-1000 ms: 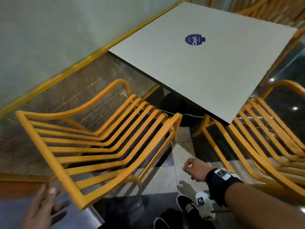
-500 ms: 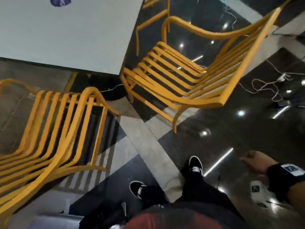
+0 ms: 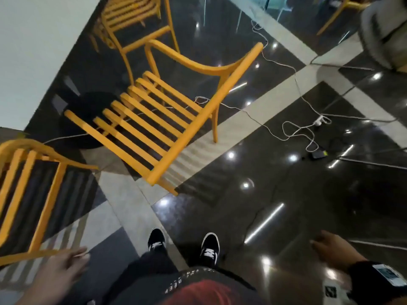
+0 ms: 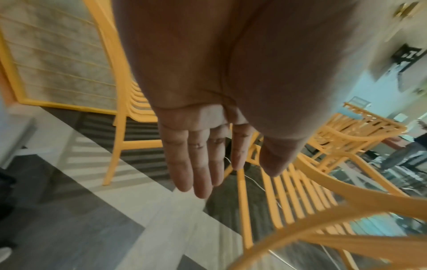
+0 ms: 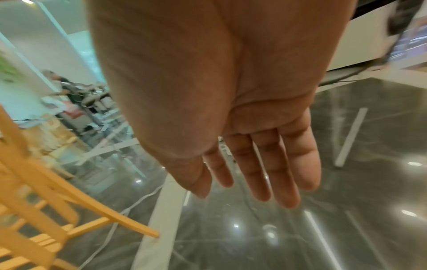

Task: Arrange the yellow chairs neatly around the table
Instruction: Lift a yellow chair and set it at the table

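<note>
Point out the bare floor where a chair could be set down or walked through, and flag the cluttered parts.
Free: the dark glossy floor between the shoes and the right hand, right of the middle chair. Narrower: the pale tile strip between that chair and the left chair. Crowded: white cables trail beyond the middle chair; the table hems the far left.

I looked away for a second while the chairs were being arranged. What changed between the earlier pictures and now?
The left hand, which was at the back of the left chair, now hangs open just off it. The view swung right toward the middle chair. The right hand went from loosely curled to open. Neither hand has a grip on anything; both chairs stand where they were.
</note>
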Action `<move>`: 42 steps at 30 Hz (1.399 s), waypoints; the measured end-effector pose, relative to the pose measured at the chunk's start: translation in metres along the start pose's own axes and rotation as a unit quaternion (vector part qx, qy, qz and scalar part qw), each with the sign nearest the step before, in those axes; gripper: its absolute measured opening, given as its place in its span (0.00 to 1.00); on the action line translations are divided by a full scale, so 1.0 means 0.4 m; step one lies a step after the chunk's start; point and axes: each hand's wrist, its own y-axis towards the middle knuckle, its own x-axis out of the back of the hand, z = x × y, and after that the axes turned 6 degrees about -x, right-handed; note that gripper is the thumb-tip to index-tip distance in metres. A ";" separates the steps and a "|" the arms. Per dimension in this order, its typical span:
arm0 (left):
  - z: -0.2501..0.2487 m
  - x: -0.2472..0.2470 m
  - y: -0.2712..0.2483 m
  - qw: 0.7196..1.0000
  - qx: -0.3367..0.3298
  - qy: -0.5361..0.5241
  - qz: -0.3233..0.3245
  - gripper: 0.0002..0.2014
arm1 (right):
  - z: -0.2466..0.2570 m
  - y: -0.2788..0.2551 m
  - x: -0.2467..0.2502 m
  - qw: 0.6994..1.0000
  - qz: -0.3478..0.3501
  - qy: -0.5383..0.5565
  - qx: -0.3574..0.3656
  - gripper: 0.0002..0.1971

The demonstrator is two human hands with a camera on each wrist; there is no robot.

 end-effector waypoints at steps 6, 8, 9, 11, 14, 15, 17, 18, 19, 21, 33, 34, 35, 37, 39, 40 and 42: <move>-0.559 -0.131 -0.114 0.996 0.004 -0.094 -0.012 0.22 | 0.305 0.048 0.239 0.984 -0.082 -0.049 0.152 0.10; -0.646 -0.139 -0.105 0.989 0.000 -0.144 -0.022 0.24 | 0.444 0.060 0.312 0.961 -0.137 -0.054 0.233 0.18; -0.688 -0.144 -0.105 0.985 -0.019 -0.167 -0.034 0.26 | 0.519 0.063 0.345 0.946 -0.149 -0.060 0.281 0.20; -0.775 -0.144 -0.100 0.981 -0.053 -0.180 -0.042 0.34 | 0.663 0.064 0.405 0.907 -0.163 -0.073 0.381 0.24; -0.893 -0.143 -0.088 0.990 -0.094 -0.086 -0.052 0.53 | 0.842 0.057 0.477 0.821 -0.196 -0.089 0.529 0.31; -0.929 -0.141 -0.087 0.993 -0.096 -0.042 -0.052 0.57 | 0.888 0.053 0.499 0.786 -0.206 -0.105 0.573 0.33; -1.020 -0.137 -0.099 0.994 -0.084 0.039 -0.064 0.60 | 0.958 0.054 0.534 0.731 -0.203 -0.148 0.634 0.38; -1.064 -0.143 -0.101 0.993 -0.077 0.065 -0.066 0.59 | 0.986 0.057 0.548 0.715 -0.191 -0.171 0.650 0.40; -1.110 -0.156 -0.103 0.990 -0.085 0.082 -0.071 0.57 | 1.010 0.065 0.558 0.704 -0.173 -0.197 0.660 0.43; -1.183 -0.204 -0.100 0.988 -0.100 0.076 -0.086 0.52 | 1.051 0.091 0.575 0.691 -0.131 -0.266 0.659 0.46; -1.332 -0.533 0.010 0.960 0.008 0.183 -0.210 0.38 | 1.159 0.215 0.619 0.549 -0.086 -0.390 0.735 0.29; -1.340 -0.538 0.020 0.958 0.024 0.178 -0.226 0.35 | 1.164 0.221 0.626 0.542 -0.090 -0.391 0.738 0.29; -1.347 -0.540 0.027 0.956 0.042 0.171 -0.233 0.33 | 1.168 0.227 0.631 0.537 -0.093 -0.391 0.742 0.29; -1.362 -0.534 0.046 0.953 0.074 0.177 -0.236 0.31 | 1.175 0.235 0.635 0.529 -0.100 -0.391 0.746 0.28; -1.371 -0.530 0.055 0.948 0.084 0.197 -0.235 0.30 | 1.178 0.236 0.635 0.527 -0.101 -0.395 0.746 0.28; -1.370 -0.530 0.052 0.947 0.086 0.199 -0.237 0.31 | 1.179 0.236 0.634 0.527 -0.100 -0.395 0.746 0.28; -1.353 -0.523 0.038 0.944 0.092 0.192 -0.253 0.32 | 1.183 0.239 0.634 0.529 -0.094 -0.392 0.747 0.26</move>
